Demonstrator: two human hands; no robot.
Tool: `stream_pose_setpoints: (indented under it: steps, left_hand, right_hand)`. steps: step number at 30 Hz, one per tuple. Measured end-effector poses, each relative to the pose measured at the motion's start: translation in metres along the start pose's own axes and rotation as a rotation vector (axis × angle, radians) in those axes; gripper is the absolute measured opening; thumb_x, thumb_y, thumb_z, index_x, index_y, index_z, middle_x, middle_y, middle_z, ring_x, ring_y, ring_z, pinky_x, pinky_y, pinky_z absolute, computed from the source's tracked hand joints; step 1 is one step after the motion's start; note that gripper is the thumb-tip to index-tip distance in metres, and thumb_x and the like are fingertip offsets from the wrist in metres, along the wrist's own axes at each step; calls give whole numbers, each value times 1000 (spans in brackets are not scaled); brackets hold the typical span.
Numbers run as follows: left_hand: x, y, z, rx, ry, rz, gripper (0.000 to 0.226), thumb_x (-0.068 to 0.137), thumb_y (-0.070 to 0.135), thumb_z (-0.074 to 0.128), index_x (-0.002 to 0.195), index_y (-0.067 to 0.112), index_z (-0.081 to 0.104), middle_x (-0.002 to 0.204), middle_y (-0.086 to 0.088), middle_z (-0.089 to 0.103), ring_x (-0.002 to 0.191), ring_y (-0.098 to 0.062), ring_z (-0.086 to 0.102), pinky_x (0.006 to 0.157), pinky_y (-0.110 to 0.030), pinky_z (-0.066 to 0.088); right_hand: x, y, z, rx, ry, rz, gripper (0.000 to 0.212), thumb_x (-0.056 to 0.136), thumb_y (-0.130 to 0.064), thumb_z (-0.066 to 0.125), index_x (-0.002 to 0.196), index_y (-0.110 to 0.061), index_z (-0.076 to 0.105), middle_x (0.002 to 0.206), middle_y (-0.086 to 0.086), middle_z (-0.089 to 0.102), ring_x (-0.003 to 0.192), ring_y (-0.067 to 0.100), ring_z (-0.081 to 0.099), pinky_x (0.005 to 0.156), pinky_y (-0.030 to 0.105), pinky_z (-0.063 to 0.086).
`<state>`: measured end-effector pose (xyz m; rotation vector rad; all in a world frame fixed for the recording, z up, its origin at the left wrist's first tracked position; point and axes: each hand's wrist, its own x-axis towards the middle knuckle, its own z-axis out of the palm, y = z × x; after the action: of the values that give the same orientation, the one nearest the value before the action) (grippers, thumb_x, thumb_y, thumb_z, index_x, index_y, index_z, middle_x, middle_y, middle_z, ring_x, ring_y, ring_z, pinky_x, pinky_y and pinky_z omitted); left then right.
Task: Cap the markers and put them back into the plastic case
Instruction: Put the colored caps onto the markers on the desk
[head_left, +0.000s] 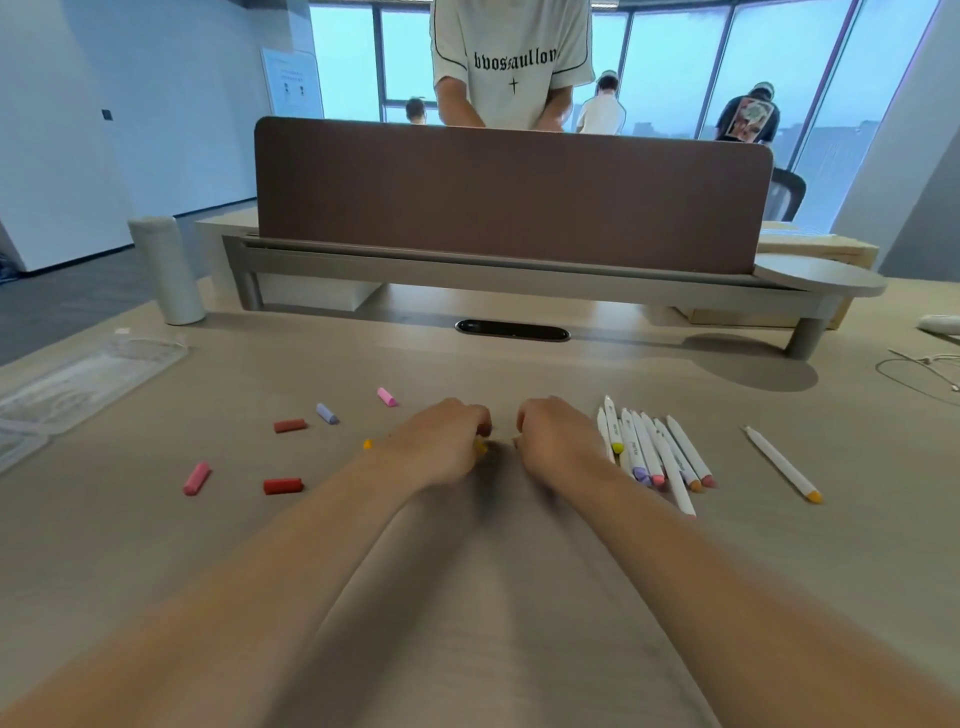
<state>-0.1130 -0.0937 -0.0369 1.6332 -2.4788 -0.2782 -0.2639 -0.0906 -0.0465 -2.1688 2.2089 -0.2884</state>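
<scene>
My left hand lies at the middle of the table, its curled fingers round a small yellow cap. Close to its right is my right hand, fingers curled under with nothing visible in them. Several white uncapped markers lie in a bunch just right of that hand. One more marker with an orange tip lies apart, further right. Loose caps lie to the left: pink, lilac, dark red, red, pink, and a small orange bit. The clear plastic case lies open at the far left.
A pale bottle stands at the back left. A grey shelf with a brown divider panel runs across the back. A white cable lies at the right edge. A person stands behind the divider.
</scene>
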Motion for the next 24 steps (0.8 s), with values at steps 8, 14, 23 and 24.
stream_pose_setpoints:
  steps: [8, 14, 23, 24]
  left_hand:
    - [0, -7, 5, 16, 20, 13, 22, 93, 27, 61, 107, 9, 61, 112, -13, 53, 98, -33, 57, 72, -32, 37]
    - [-7, -19, 0, -75, 166, -162, 27, 95, 36, 57, 100, 12, 46, 103, -8, 54, 88, -29, 54, 75, -38, 45]
    - [-3, -21, -2, 178, 54, -142, 9, 95, 19, 51, 95, 10, 51, 104, -16, 62, 91, -32, 59, 72, -34, 42]
    - [-2, -21, -2, 146, 50, -118, 7, 95, 16, 50, 97, 9, 49, 104, -16, 61, 92, -34, 59, 72, -35, 43]
  right_hand:
    - [1, -12, -6, -68, 20, -48, 19, 93, -7, 52, 110, -9, 59, 104, 10, 60, 88, 27, 59, 71, 33, 43]
    - [7, -28, -6, 54, 5, -99, 15, 89, -3, 56, 102, -9, 55, 106, 10, 49, 82, 28, 53, 73, 37, 47]
    - [14, -28, 12, 94, -44, -185, 21, 98, -32, 52, 115, -19, 54, 117, 11, 46, 89, 28, 54, 78, 38, 49]
    - [13, -27, 13, 80, -42, -194, 19, 99, -33, 51, 110, -18, 54, 114, 10, 47, 85, 28, 53, 75, 37, 47]
